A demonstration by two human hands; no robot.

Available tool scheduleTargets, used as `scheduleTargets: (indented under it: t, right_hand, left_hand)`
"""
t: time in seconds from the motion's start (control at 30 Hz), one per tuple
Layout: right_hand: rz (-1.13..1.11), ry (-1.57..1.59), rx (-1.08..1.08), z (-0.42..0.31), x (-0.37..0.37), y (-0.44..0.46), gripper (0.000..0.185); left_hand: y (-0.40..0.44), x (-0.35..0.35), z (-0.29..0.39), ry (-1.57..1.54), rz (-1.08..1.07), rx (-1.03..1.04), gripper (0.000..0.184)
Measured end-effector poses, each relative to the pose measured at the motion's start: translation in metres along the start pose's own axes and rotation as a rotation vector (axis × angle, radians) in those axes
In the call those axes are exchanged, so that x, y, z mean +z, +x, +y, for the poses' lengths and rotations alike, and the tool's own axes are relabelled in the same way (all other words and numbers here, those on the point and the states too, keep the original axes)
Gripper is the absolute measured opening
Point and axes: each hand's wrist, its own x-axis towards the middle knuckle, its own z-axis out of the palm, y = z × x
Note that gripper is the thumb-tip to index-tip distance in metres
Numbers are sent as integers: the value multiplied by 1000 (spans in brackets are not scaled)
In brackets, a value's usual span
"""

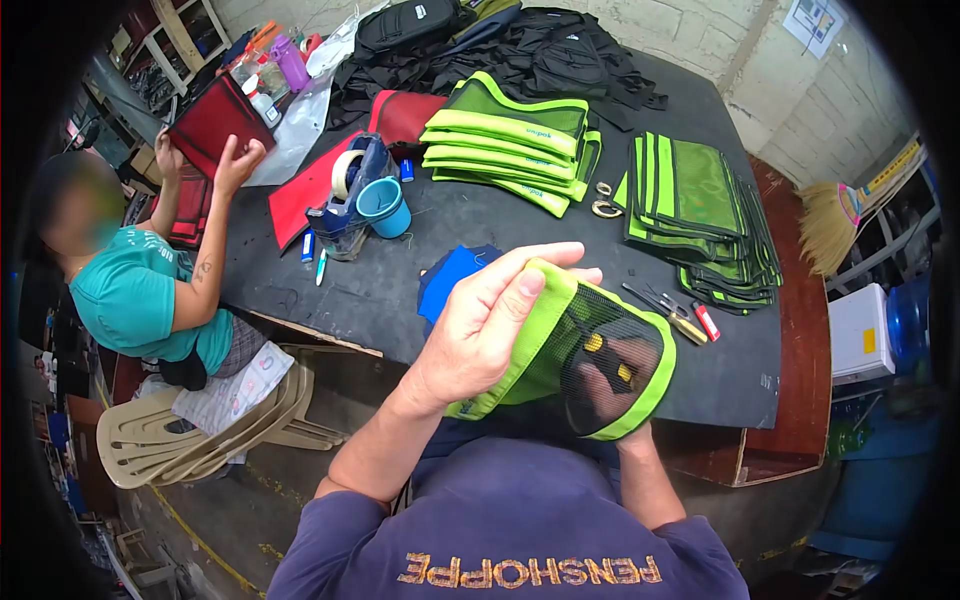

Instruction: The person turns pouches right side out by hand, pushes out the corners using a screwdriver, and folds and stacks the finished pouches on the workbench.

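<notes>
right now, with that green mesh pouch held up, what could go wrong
The green mesh pouch might snag or stretch: the right hand shows through its mesh while the left hand pinches its edge. Lowered to the right, it could catch on the tan-handled tool on the table. The uneven pile of green pouches at the table's right side may slide if bumped.

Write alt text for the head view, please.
A left hand and right hand hold a green-trimmed mesh piece at a dark table. Similar pieces lie stacked beyond; at picture left, another person holds a red panel.
</notes>
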Motion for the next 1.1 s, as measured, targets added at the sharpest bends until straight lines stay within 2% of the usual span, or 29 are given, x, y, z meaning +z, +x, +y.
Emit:
scheduleTargets:
  t: [0.13, 0.43, 0.53, 0.73, 0.8, 0.93, 1.1]
  right_hand:
    - [-75, -199, -41, 3, -9, -2, 49]
    - [7, -117, 18, -19, 0, -2, 43]
    - [-170, 166, 699, -45, -4, 3, 32]
    - [-123, 41, 480, -44, 7, -4, 28]
    - [-109, -9, 386, -43, 10, -5, 27]
    - [-48, -97, 323, -45, 15, -11, 29]
    - [-56, -86, 389, -52, 19, -13, 29]
  left_hand:
    - [-1, 1, -3, 17, 7, 11, 44]
    - [0, 6, -12, 9, -2, 18, 45]
    - [1, 6, -19, -22, 3, 25, 46]
    - [1, 6, -19, -202, 74, -5, 48]
    - [2, 6, -18, -169, 76, 14, 48]
    - [0, 8, -21, -94, 84, 41, 48]
    - [-3, 8, -25, -67, 87, 49, 47]
